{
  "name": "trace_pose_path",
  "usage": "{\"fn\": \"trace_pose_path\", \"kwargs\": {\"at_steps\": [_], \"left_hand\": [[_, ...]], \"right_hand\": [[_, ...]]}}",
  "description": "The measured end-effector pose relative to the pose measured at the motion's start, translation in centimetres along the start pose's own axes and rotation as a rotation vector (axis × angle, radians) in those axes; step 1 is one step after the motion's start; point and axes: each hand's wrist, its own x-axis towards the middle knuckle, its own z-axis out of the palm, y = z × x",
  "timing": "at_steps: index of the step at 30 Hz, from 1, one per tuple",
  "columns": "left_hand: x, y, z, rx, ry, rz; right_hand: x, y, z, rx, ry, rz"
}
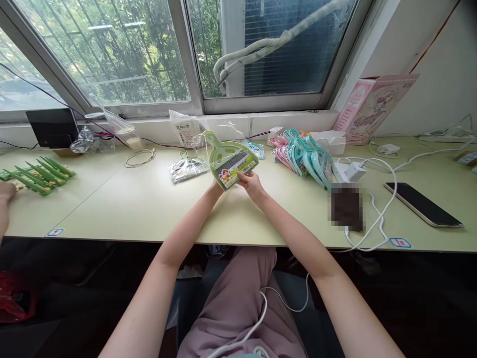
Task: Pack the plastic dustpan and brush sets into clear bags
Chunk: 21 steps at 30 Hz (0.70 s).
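Note:
Both of my hands hold up a small green dustpan-and-brush set point(233, 159) with a printed label, above the table. Clear plastic film shows around its handle, which points up and to the left. My right hand point(251, 184) pinches the lower right edge, thumb on the front. My left hand point(217, 189) is at the lower left corner, its fingers mostly hidden behind the set. Just left of it lies a bagged set with a green handle point(189, 168). A blue bagged item point(255, 149) rests behind, partly covered.
Teal and pink dustpan sets point(307, 156) are heaped to the right, beside a charger point(355, 171) with white cables. Farther right lies a phone point(423, 204). A pink box point(376, 107) stands by the wall. At far left another person's hand point(5, 191) is near green spiky pieces point(42, 175).

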Motion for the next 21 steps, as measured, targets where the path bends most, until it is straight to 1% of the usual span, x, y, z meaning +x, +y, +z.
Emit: {"fn": "trace_pose_path", "kwargs": {"at_steps": [3, 5, 8, 10, 12, 13, 16, 18, 21], "left_hand": [[0.2, 1.3, 0.1, 0.044, 0.088, 0.044], [-0.1, 2.0, 0.1, 0.157, 0.115, 0.093], [-0.8, 2.0, 0.4, 0.4, 0.102, 0.176], [-1.0, 1.6, 0.7, 0.506, 0.133, 0.227], [-1.1, 1.3, 1.0, 0.532, 0.173, 0.251], [-1.1, 1.2, 1.0, 0.522, 0.171, 0.242], [-1.1, 1.4, 0.7, 0.445, 0.071, 0.168], [-1.1, 1.7, 0.5, 0.419, 0.034, 0.171], [-1.2, 1.8, 0.4, 0.429, 0.092, 0.241]], "right_hand": [[0.4, -0.4, -0.3, 0.079, 0.11, -0.054], [0.5, -0.7, -0.5, 0.117, 0.177, -0.078], [0.7, -0.9, -0.8, 0.148, 0.256, -0.095], [0.9, -0.9, -0.9, 0.155, 0.291, -0.104], [0.9, -1.0, -1.0, 0.155, 0.3, -0.115], [0.9, -1.0, -1.1, 0.156, 0.295, -0.119], [0.9, -1.1, -1.1, 0.172, 0.267, -0.134], [1.0, -1.2, -1.1, 0.172, 0.252, -0.134], [1.0, -1.2, -1.2, 0.156, 0.227, -0.115]]}}
